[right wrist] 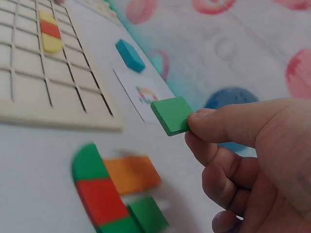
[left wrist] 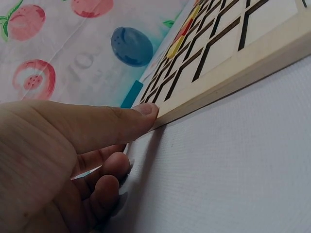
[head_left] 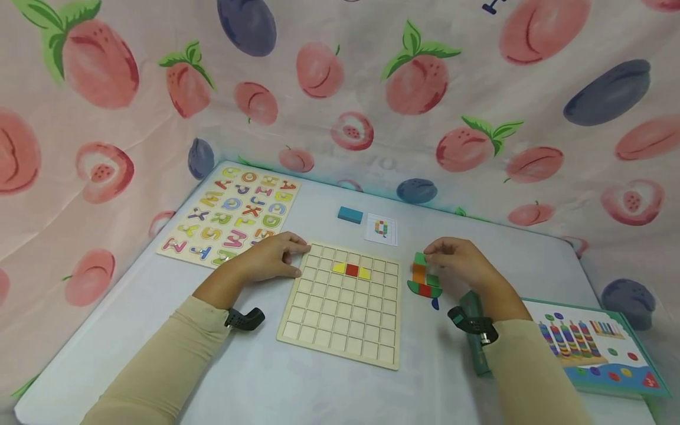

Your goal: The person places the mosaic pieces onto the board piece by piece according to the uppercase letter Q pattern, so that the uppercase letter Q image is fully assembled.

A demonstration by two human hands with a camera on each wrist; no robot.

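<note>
The wooden grid board (head_left: 340,307) holds a red square (head_left: 352,270) between two yellow pieces (head_left: 339,268) in an upper row. At its upper left corner my left hand (head_left: 268,257) touches the edge, thumb against the rim in the left wrist view. Right of the board, my right hand (head_left: 462,260) pinches a green square (right wrist: 172,115) between thumb and finger, raised above the table. Below it lie orange (right wrist: 133,174), red (right wrist: 102,200) and green pieces (right wrist: 148,213), with a small blue piece (head_left: 435,303) beside them.
A pattern card (head_left: 381,229) and a blue block (head_left: 350,215) lie behind the board. An alphabet board (head_left: 228,215) is at the back left. A green-edged box (head_left: 600,348) stands at the right under my right forearm. A fruit-printed cloth (head_left: 340,88) hangs behind the table.
</note>
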